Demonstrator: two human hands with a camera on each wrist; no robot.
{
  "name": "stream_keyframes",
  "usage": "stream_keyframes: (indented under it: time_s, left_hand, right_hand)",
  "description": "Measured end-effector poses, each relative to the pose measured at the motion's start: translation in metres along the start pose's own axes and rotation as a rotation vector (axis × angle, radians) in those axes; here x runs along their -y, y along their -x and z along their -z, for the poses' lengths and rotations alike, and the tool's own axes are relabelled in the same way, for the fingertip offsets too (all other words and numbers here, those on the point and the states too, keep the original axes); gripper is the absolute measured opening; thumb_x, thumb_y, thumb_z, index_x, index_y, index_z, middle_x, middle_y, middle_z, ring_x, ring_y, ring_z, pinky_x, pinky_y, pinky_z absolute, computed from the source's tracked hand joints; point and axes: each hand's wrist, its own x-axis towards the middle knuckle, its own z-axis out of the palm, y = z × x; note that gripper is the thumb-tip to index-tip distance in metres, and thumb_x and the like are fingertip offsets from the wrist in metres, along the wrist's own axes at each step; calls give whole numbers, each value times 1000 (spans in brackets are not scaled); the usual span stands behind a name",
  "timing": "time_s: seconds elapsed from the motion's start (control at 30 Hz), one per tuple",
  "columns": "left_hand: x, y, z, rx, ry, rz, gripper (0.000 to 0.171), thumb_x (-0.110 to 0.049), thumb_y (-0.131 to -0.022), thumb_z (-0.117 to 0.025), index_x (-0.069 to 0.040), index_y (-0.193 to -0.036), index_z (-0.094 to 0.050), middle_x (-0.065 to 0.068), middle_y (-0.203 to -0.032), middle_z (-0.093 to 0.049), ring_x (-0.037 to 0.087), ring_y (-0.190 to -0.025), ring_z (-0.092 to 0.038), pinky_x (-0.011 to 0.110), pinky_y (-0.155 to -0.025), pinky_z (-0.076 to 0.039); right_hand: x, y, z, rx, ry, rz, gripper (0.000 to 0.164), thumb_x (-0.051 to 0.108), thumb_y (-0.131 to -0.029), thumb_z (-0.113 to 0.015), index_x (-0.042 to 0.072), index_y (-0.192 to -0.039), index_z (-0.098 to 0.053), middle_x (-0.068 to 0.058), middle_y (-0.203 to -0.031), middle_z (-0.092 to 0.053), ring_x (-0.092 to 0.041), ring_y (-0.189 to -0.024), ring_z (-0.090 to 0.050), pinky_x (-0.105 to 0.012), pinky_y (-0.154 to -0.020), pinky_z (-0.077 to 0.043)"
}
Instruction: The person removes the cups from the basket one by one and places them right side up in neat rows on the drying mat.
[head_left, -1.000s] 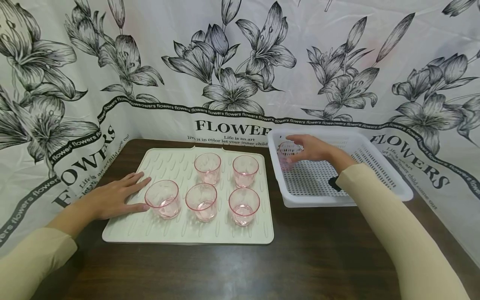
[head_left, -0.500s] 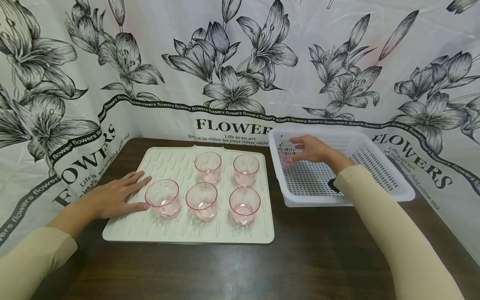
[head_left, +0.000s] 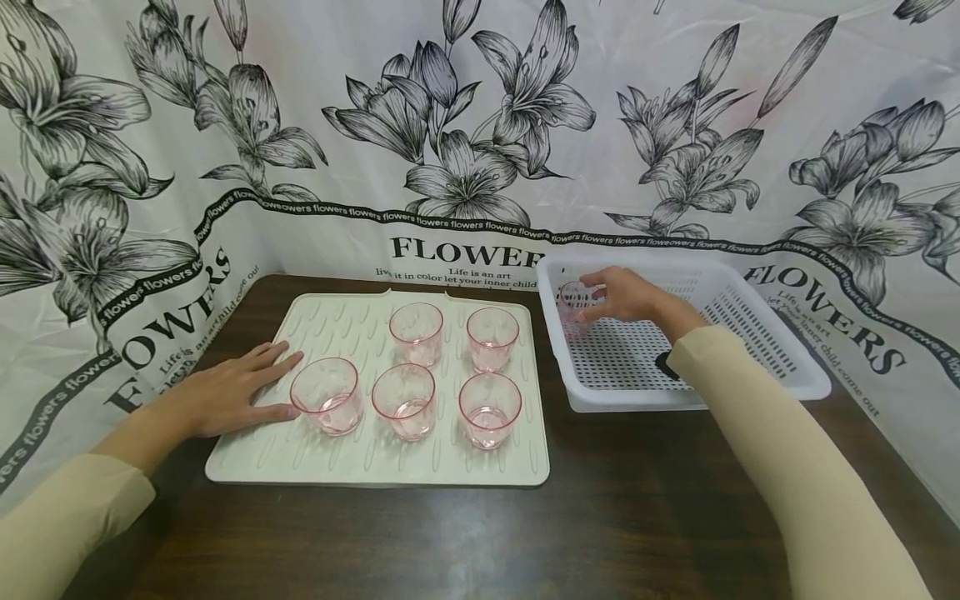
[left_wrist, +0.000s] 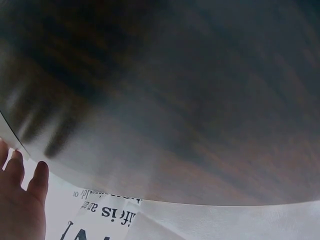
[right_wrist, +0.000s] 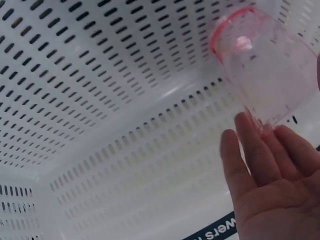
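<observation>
Inside the white basket (head_left: 637, 402), at its left end, a clear pink drinking glass (head_left: 567, 310) stands within my right hand (head_left: 626, 296). The fingers and thumb of that hand hold it from opposite sides; in the right wrist view the fingers (right_wrist: 252, 150) meet the side of the glass (right_wrist: 272, 70), away from its red rim. My left hand (head_left: 225, 392) lies spread on the left edge of a cream drying mat (head_left: 337, 475). Its thumb tip is close to the nearest glass (head_left: 326, 400). The left wrist view shows only part of this hand (left_wrist: 22, 200).
Several more pink glasses stand upright on the mat, among them the front right glass (head_left: 489, 412) and the back glass (head_left: 417, 335). The basket stands right of the mat on a dark wooden table (head_left: 480, 542). A flower-printed cloth (head_left: 465, 108) hangs close behind.
Very little differs. The fingers of my right hand have drawn slightly to the right at the glass in the basket. My left hand and the glasses on the mat stay put.
</observation>
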Motion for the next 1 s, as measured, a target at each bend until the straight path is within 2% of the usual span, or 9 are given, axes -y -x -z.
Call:
stream_keyframes:
  time_s: [0.2, 0.33, 0.73, 1.0]
  left_hand:
    - [0, 1, 0, -15, -2, -12, 91, -72, -88, -54, -15, -156, -34, 22, -160, -26, 47, -143, -28, 69, -102, -34]
    - [0, 1, 0, -18, -8, -14, 91, -72, -88, -54, -14, -156, -35, 22, -160, -26, 48, -143, -28, 69, -102, -34]
    - [-1, 0, 1, -20, 4, -14, 91, -72, -88, -54, -13, -156, -35, 22, -160, -26, 47, -143, -28, 69, -103, -33]
    - [1, 1, 0, -23, -4, -22, 90, -71, -89, -54, -13, -156, -35, 22, -160, -26, 47, -143, -28, 68, -104, -32]
  right_hand:
    - [5, 4, 10, 14, 63, 23, 72, 22, -88, -78, -11, -143, -44, -27, -147, -46, -42, -126, -55, -52, -101, -46]
    - [13, 8, 20, -4, 65, 50, 70, 22, -88, -77, -11, -141, -46, -27, -146, -47, -41, -126, -55, -53, -99, -47]
    - [51, 26, 51, -95, 170, 116, 74, 34, -87, -77, -7, -142, -48, -23, -143, -52, -38, -122, -58, -54, -99, -46]
    - [81, 29, 57, -157, 183, 190, 75, 41, -88, -75, -5, -142, -50, -20, -145, -52, -37, -122, -57, -53, -103, -43]
